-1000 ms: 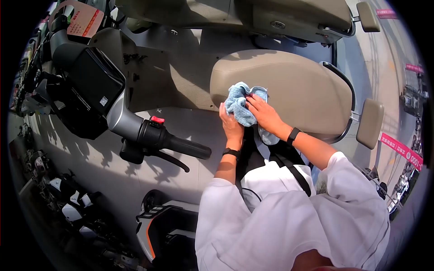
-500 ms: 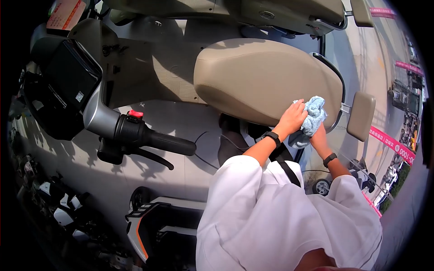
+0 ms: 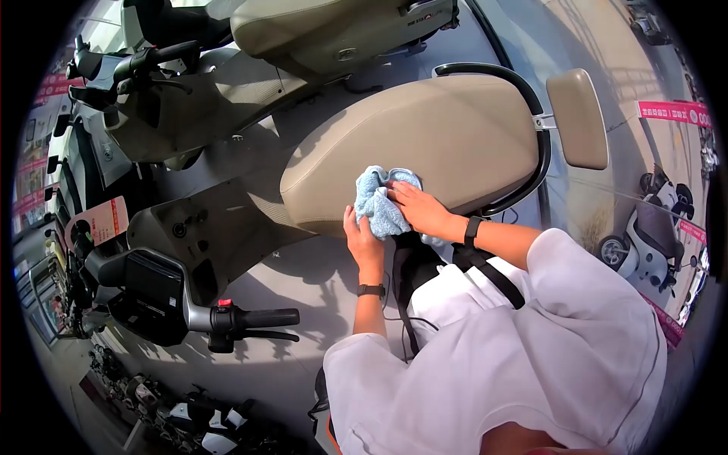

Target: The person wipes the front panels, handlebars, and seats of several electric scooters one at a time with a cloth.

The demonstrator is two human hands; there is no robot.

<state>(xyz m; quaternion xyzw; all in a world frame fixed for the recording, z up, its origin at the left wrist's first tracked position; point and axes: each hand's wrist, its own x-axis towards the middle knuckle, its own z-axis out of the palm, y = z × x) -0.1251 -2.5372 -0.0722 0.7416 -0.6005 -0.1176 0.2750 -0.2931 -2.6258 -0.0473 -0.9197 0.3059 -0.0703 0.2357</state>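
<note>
We list one terry-textured cloth (image 3: 375, 203), pale blue, rumpled into soft folds, set against the near front edge of a scooter saddle (image 3: 432, 125), smooth beige, seamed and rounded like a long teardrop. Right hand (image 3: 427, 211): fingers together, laid over the folds; thumb hidden, so we cannot tell whether it pinches. Left hand (image 3: 367, 246): fingers at the cloth's lower left edge, grip likewise unclear to us. Behind the saddle: bent black grab rail (image 3: 543, 155), padded beige backrest (image 3: 578, 117); forward, ridgeless-ended black handlebar grip (image 3: 273, 317)
</note>
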